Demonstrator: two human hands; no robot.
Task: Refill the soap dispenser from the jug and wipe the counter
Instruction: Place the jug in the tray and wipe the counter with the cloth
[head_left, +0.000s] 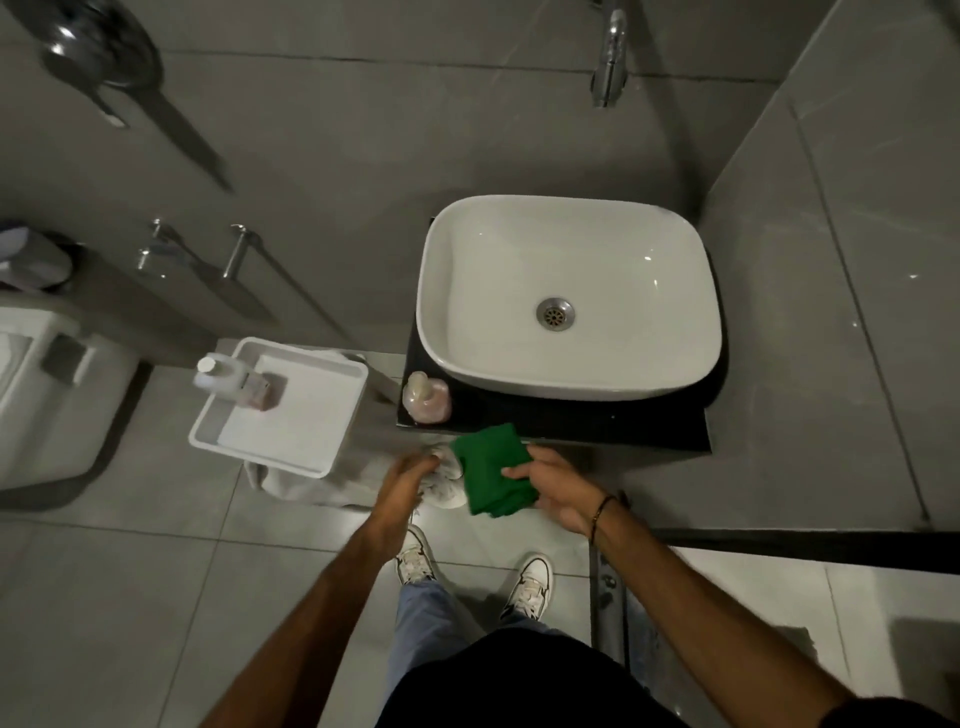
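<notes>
The white rectangular basin (569, 296) fills most of the black counter (623, 423), leaving a bare strip along its front edge. The pink soap dispenser (427, 399) stands at the counter's left corner. The clear jug (236, 382) lies in a white tray (283, 408) well left. The right hand (553, 486) pinches a folded green cloth (493, 470) at the counter's front edge; the left hand (408, 475) closes around something white, hard to identify.

My one view sits on the head, looking steeply down and forward; the sink (569, 296) lies ahead, the floor (156, 571) and shoes (530, 584) directly below.
</notes>
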